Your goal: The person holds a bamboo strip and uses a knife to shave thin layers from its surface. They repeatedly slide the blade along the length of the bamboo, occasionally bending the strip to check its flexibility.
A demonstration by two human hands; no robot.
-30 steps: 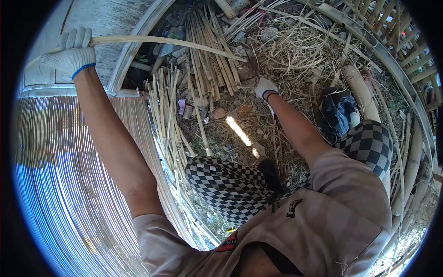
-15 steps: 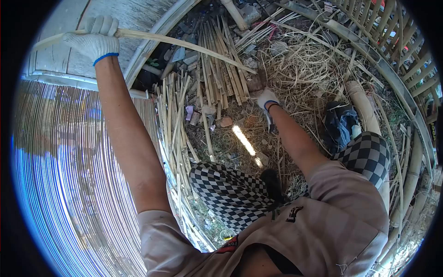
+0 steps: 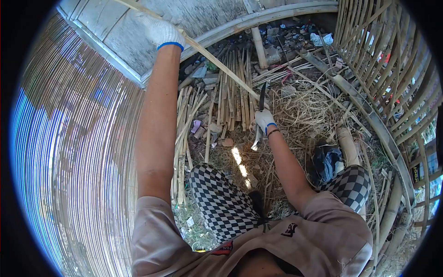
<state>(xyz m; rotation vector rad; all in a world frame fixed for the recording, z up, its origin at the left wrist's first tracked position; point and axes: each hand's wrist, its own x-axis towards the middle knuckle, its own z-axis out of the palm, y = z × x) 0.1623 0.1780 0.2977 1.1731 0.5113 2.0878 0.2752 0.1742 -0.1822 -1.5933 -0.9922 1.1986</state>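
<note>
My left hand [image 3: 165,33], in a white knitted glove with a blue cuff, is closed around a long pale bamboo strip [image 3: 217,62] at the upper left. The strip slants down to the right. In the middle, my right hand [image 3: 264,119], also gloved, grips a knife [image 3: 262,98] whose dark blade points up, close to the strip's lower end. Whether blade and strip touch cannot be made out. Below the strip lies a bundle of split bamboo sticks [image 3: 234,101].
Curly bamboo shavings [image 3: 304,108] lie right of the knife. A black plastic bag [image 3: 326,161] sits near my right knee. Bamboo lattice [image 3: 392,69] stands at the right, a slatted screen [image 3: 87,157] at the left, and a pale board [image 3: 203,16] at the top.
The view has shifted. My left hand and the strip now appear further right, and the strip slants more steeply. The knife's blade now shows clearly above my right hand.
</note>
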